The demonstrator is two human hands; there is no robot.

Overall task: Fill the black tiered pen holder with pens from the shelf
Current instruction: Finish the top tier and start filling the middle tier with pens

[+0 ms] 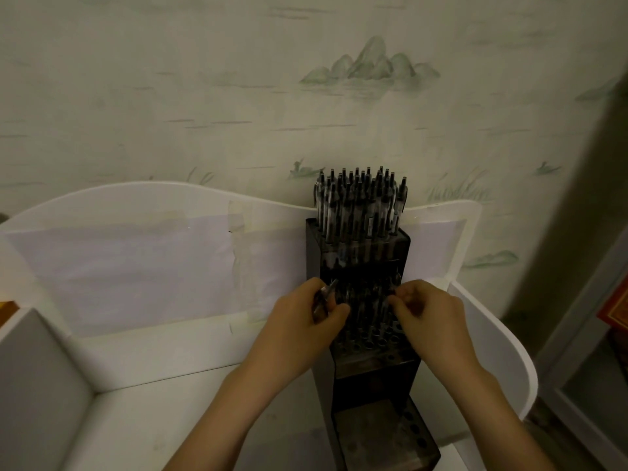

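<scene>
A black tiered pen holder (368,338) is standing right of centre in the frame, rising in steps from the lower edge toward the middle, on a white shelf (190,372) whose curved back panel is running across the middle of the picture. The top tier is sitting packed with a cluster of dark-capped pens (360,202), which are poking upright above the shelf's back edge, just in front of the wallpaper (238,79) filling the upper half of the frame with pale green hills and reeds. The middle tier, at the centre of the frame, is holding more pens, though blur is making them hard to count, and some of its round holes nearer the viewer are showing open. The lowest tier, at the bottom right of centre, is showing its row of holes unfilled. The left hand (306,317) is reaching in from the lower left, with its fingers curling around a pen (324,295) that is lying tilted against the holder's left edge. The right hand (424,311) is coming in from the lower right, with its fingertips bunching together at the pens of the middle tier; whether they are actually pinching one I cannot tell. A pale sheet of paper (136,266) is lying taped against the back panel at the left of centre.
</scene>
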